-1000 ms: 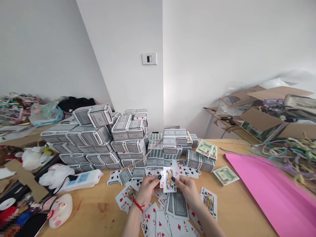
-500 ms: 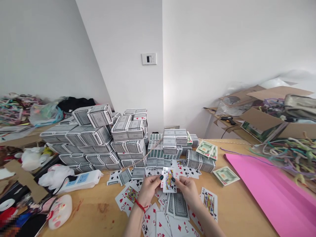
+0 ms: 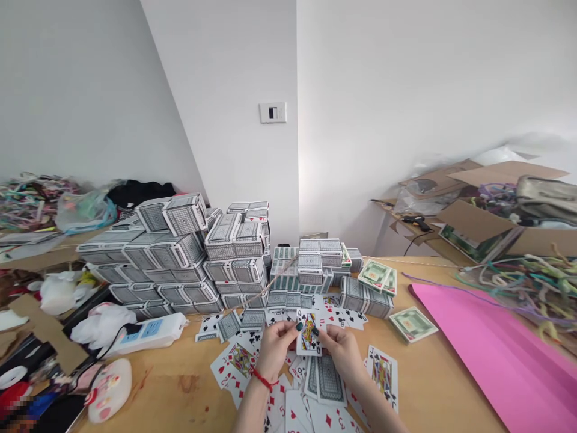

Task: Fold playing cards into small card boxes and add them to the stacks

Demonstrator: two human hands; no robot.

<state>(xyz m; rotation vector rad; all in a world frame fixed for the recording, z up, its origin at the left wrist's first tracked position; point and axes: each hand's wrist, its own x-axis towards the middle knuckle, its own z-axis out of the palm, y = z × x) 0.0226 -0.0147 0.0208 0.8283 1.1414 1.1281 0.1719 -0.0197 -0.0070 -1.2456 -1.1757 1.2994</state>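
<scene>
Between my two hands a queen of clubs playing card (image 3: 309, 340) is held face up above the table. My left hand (image 3: 278, 344) pinches its left side, thumb on top. My right hand (image 3: 339, 346) grips the right side the same way; whether other cards lie behind it is hidden. Loose cards spread below, some face up, such as a jack of clubs (image 3: 382, 379) by my right forearm and a jack of hearts (image 3: 238, 359) by my left wrist. Two face-down cards (image 3: 330, 380) with grey patterned backs lie under my hands.
Tall stacks of card blocks (image 3: 171, 258) stand at the back left, with more blocks (image 3: 320, 255) behind my hands. Green card boxes (image 3: 413, 325) and a pink sheet (image 3: 491, 355) lie right. A white power strip (image 3: 148, 334) and a white pouch (image 3: 109, 390) are left.
My left hand has moved slightly right, bringing its thumb closer to the middle of the queen card. The right hand keeps its pinch. The view has tilted up a little.
</scene>
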